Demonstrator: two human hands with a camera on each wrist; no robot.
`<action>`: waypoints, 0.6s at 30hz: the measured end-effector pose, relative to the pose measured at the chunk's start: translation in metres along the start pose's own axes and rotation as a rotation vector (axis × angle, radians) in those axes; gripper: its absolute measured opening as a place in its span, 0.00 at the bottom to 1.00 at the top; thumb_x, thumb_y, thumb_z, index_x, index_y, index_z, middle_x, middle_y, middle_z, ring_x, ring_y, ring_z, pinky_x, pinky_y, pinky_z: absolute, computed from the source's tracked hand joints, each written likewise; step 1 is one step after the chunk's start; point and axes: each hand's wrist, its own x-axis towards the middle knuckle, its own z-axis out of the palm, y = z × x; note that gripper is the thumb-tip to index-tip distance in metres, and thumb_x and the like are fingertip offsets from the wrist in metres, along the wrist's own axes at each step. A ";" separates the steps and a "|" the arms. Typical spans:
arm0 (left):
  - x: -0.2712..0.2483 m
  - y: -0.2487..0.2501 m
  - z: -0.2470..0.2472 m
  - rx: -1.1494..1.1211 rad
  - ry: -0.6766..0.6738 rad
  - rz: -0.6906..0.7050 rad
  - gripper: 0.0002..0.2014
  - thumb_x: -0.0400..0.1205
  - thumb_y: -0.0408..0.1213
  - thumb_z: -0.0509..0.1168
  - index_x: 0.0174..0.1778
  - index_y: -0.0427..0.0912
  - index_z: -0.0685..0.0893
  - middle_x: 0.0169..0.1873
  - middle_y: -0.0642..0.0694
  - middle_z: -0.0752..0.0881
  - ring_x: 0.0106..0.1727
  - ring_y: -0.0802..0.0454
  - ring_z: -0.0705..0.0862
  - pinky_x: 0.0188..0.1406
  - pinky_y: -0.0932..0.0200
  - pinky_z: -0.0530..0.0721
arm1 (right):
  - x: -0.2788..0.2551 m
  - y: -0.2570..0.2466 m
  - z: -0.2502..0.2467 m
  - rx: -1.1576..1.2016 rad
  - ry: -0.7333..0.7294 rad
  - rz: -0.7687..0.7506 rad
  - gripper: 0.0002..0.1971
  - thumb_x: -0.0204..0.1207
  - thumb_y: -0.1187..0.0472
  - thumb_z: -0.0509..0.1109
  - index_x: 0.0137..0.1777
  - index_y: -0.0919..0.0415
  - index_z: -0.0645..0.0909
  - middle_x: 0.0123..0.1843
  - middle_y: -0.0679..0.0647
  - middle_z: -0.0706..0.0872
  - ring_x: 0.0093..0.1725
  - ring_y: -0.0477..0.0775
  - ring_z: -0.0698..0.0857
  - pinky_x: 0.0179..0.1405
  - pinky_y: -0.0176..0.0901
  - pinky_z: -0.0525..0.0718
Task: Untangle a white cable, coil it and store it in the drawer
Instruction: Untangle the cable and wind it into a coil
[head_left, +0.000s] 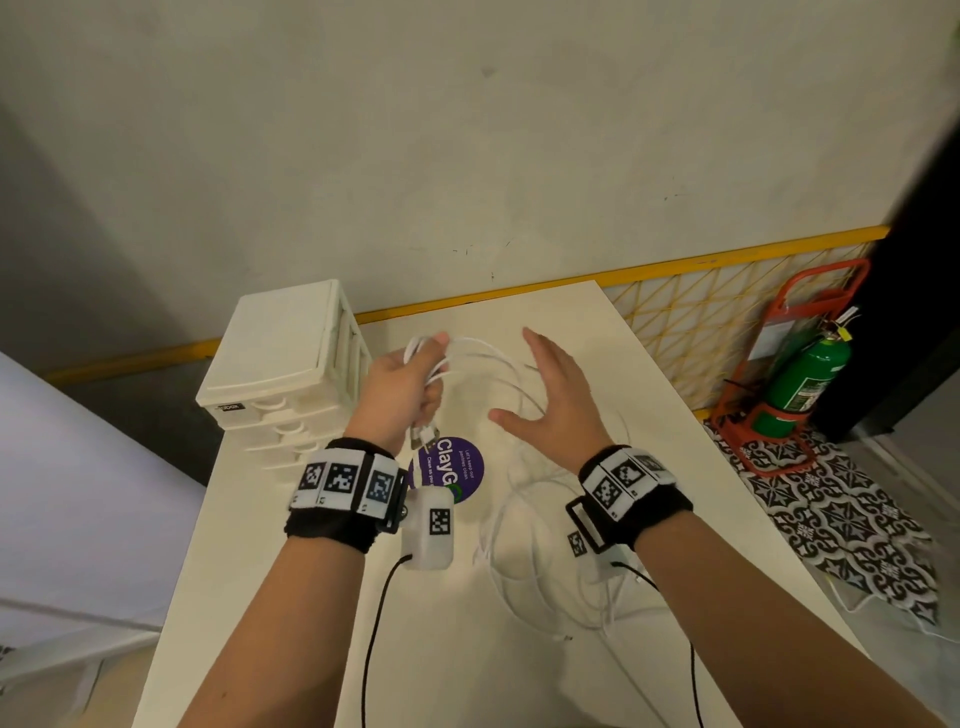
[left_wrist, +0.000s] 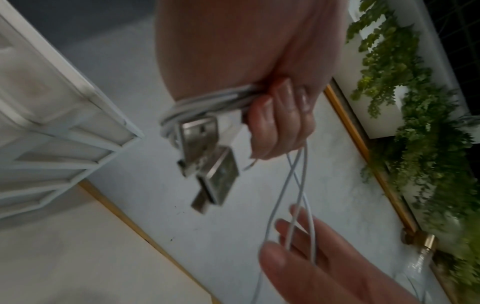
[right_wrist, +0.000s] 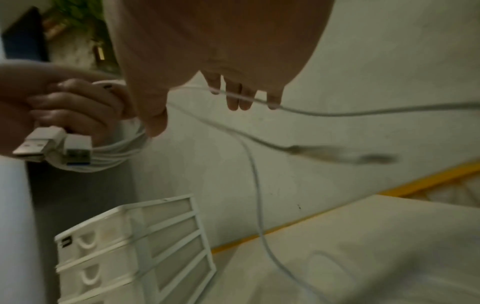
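My left hand (head_left: 410, 384) grips a bundle of white cable (head_left: 488, 358) above the table; loops arc from it toward my right hand (head_left: 556, 395). In the left wrist view the fingers (left_wrist: 278, 121) curl round the coiled strands (left_wrist: 207, 102), and two USB plugs (left_wrist: 207, 162) hang below the fist. My right hand is open, fingers straight, with strands running across the fingers (right_wrist: 233, 96). More loose cable (head_left: 524, 561) lies on the table under the right wrist. The white drawer unit (head_left: 291, 374), all drawers closed, stands at the table's far left.
A round purple sticker (head_left: 457, 467) lies on the white table (head_left: 363, 649) below my left hand. Beyond the right table edge are a yellow mesh panel (head_left: 691, 322) and a green fire extinguisher (head_left: 805, 379) in a red stand on patterned floor.
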 end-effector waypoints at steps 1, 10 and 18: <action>-0.001 0.000 0.004 0.014 -0.042 -0.001 0.17 0.83 0.48 0.63 0.30 0.44 0.76 0.14 0.53 0.67 0.15 0.56 0.62 0.15 0.64 0.58 | 0.005 -0.005 0.003 -0.046 -0.055 -0.028 0.42 0.70 0.48 0.73 0.80 0.54 0.56 0.79 0.55 0.65 0.79 0.52 0.62 0.79 0.51 0.56; -0.011 -0.009 -0.003 0.300 -0.274 -0.058 0.20 0.85 0.53 0.57 0.36 0.40 0.77 0.17 0.52 0.68 0.15 0.57 0.63 0.14 0.65 0.62 | 0.020 -0.005 -0.009 0.111 -0.013 -0.100 0.11 0.79 0.50 0.58 0.49 0.52 0.81 0.41 0.54 0.89 0.41 0.55 0.85 0.43 0.50 0.82; -0.025 -0.014 0.016 -0.054 -0.686 -0.136 0.23 0.84 0.57 0.52 0.32 0.44 0.76 0.15 0.51 0.63 0.14 0.57 0.58 0.13 0.69 0.58 | 0.009 0.015 -0.006 0.087 -0.121 -0.071 0.18 0.74 0.48 0.52 0.46 0.60 0.77 0.32 0.53 0.83 0.28 0.44 0.76 0.32 0.43 0.72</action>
